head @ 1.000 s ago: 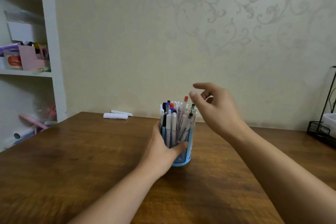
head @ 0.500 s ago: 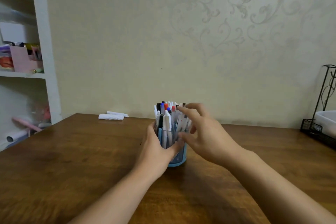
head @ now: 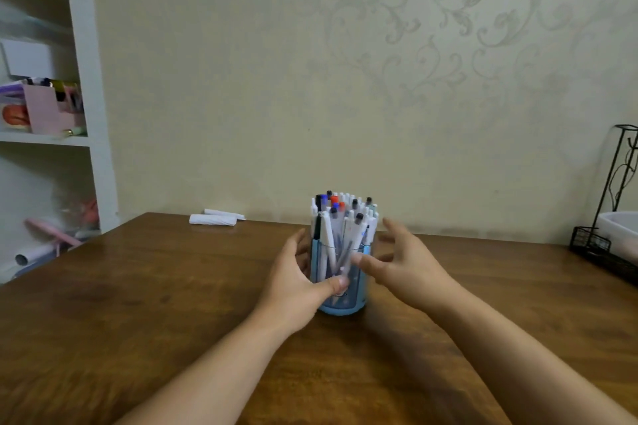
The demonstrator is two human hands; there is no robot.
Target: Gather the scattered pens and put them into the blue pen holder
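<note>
The blue pen holder (head: 341, 290) stands upright on the wooden table (head: 138, 314), near its middle and a little way out from the patterned wall (head: 241, 79). It is packed with pens (head: 340, 217), mostly white-bodied with black, blue and red caps or ends, standing upright or leaning slightly and reaching well above the rim.

The left hand (head: 293, 283) grips the holder from its left side: the thumb lies across the front wall of the holder and the fingers curve around behind it. The right hand (head: 404, 269) sits just beside the holder's right side, its fingers spread and loosely extended, the thumb pointing toward the holder's front. It is blurred, so whether the thumb tip touches the plastic cannot be told; it holds nothing.

Two small white rolled items (head: 217, 217) lie at the table's far edge by the wall. A white shelf unit (head: 86, 114) with a pink box and other clutter stands at the left, and a black wire rack (head: 607, 245) holding a white container sits at the table's right edge.
</note>
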